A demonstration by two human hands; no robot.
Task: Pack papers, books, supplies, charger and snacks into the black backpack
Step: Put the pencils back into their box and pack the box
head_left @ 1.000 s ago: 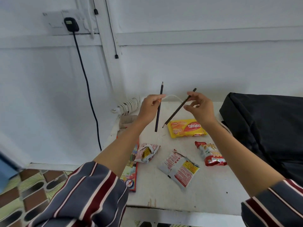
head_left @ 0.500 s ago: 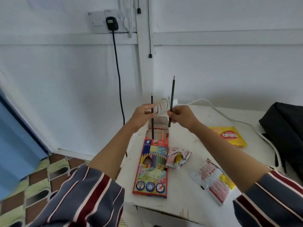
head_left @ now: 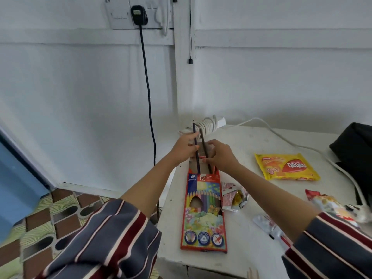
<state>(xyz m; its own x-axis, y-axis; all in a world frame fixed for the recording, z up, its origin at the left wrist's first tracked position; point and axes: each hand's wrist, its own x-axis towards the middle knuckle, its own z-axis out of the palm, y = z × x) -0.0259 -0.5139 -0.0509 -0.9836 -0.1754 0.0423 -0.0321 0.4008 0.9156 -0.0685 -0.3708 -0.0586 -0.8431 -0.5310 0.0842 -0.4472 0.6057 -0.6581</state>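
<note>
**Nearly home: two pencils came down to the mouth of their box**

Plainly the step in hand was slotting loose pencils back into their carton before any of it could go in the bag. The left hand pinched the left pencil between thumb and fingers, almost upright, with its lower end at the open top of the pencil box. Just beside it, the right pencil leaned a little to the left in the curled fingers of the right hand, its lower end also at the opening.

To do this well, I judged that each pencil wanted lining up with the box's long axis and feeding in one at a time. Pushing both in at once could jam them against the pencils already inside or buckle the flap. A finger on the carton would stop it sliding on the table.

Further right lay a crumpled wrapper touching the box, then a yellow biscuit packet. The black backpack sat at the far right edge, well apart from the hands.

Half a second before, both pencils had stood higher and straighter above the box. A second before, the hands had been over the yellow packet, close to the backpack, with the right pencil slanting hard.
</note>
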